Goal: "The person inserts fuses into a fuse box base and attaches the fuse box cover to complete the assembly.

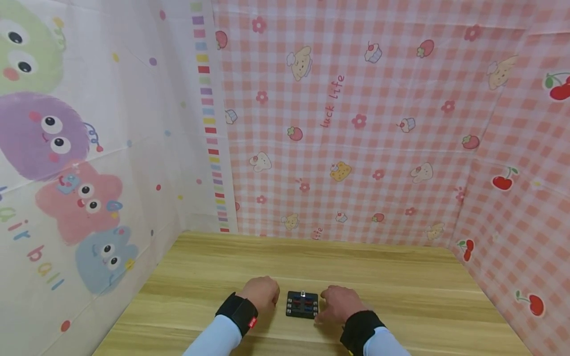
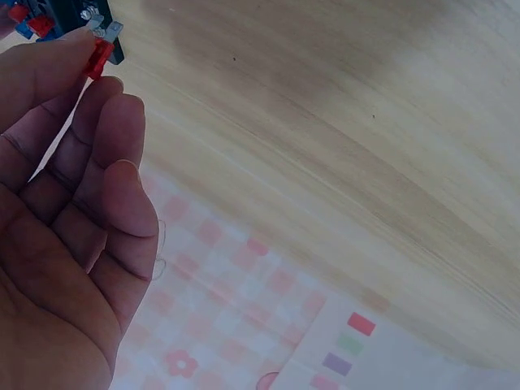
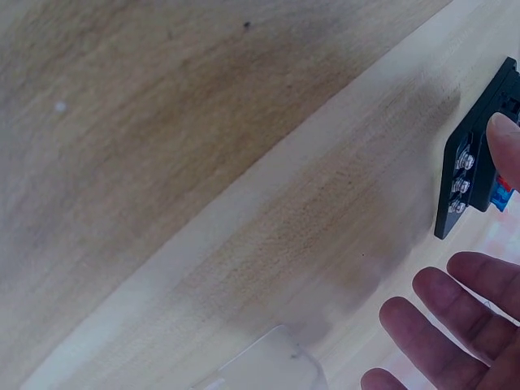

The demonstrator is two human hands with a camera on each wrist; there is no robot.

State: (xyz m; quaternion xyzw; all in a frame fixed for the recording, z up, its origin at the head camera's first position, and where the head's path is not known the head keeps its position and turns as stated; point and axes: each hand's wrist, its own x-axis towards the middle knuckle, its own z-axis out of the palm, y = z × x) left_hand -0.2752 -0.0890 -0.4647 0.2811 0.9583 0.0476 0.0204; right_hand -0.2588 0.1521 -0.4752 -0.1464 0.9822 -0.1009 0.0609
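A black fuse block lies on the wooden table between both hands, with red and blue blade fuses in its middle and screw terminals along its sides. To the left of the block, my left hand pinches a red blade fuse between thumb and forefinger; its metal prongs point away from the palm. My right hand is at the block's right side, fingers spread and lightly bent. In the right wrist view its thumb overlaps the block's edge, beside the terminal screws.
A clear plastic piece lies on the table near the right hand, partly out of the right wrist view. Patterned cloth walls, a pink checked one at the back and a white one at left, border the wooden tabletop.
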